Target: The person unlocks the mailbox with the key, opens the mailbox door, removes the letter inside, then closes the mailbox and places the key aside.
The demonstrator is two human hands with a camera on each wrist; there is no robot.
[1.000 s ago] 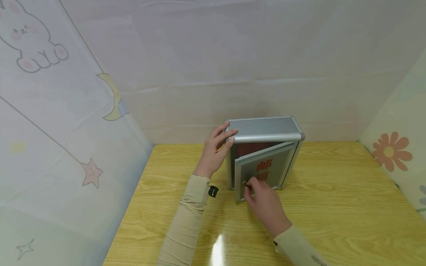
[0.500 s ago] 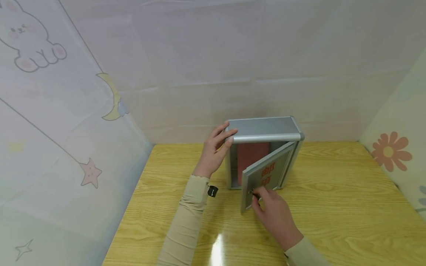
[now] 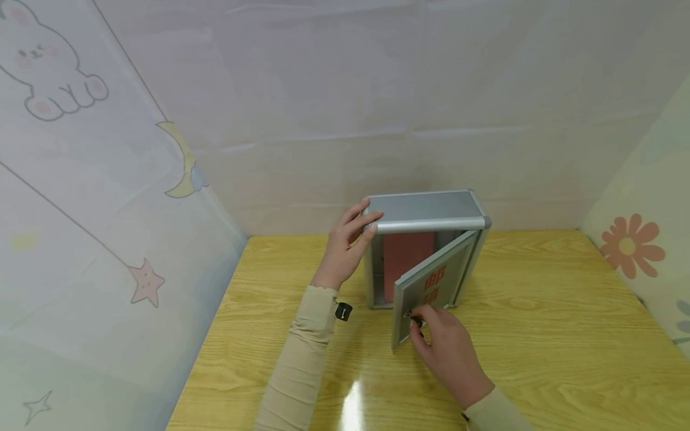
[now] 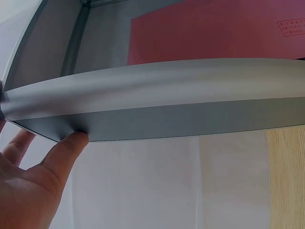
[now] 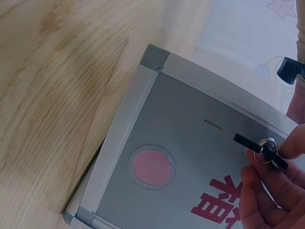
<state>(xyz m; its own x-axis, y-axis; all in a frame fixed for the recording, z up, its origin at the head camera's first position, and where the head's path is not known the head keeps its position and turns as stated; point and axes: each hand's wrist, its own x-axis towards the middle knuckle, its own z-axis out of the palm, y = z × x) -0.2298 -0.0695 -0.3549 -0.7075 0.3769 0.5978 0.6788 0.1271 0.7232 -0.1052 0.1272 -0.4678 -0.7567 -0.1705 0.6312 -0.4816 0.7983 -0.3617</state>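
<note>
Pinching key (image 5: 275, 158) at ajar door (image 3: 426, 288), right hand (image 3: 450, 350); left hand (image 3: 343, 251), fingers spread, on box (image 3: 428, 206); opening step, likely; next: wider swing.

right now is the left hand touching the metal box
Touching: the left wrist view shows the left hand with one digit against the metal box, no gap.

- My left sleeve (image 3: 299, 353), lower middle of the head view, is matt, wrinkled cloth.
- The box (image 3: 426, 206) I touch, right of centre, looks like smooth metal with satin edging.
- The key (image 5: 247, 142) I pinch, right-wrist view's right side, has a black plastic head.
- The red sheet (image 4: 209, 38), top of the left-wrist view, looks like matt paper.
- The table (image 3: 259, 335), lower frame, is glossy grained wood.
</note>
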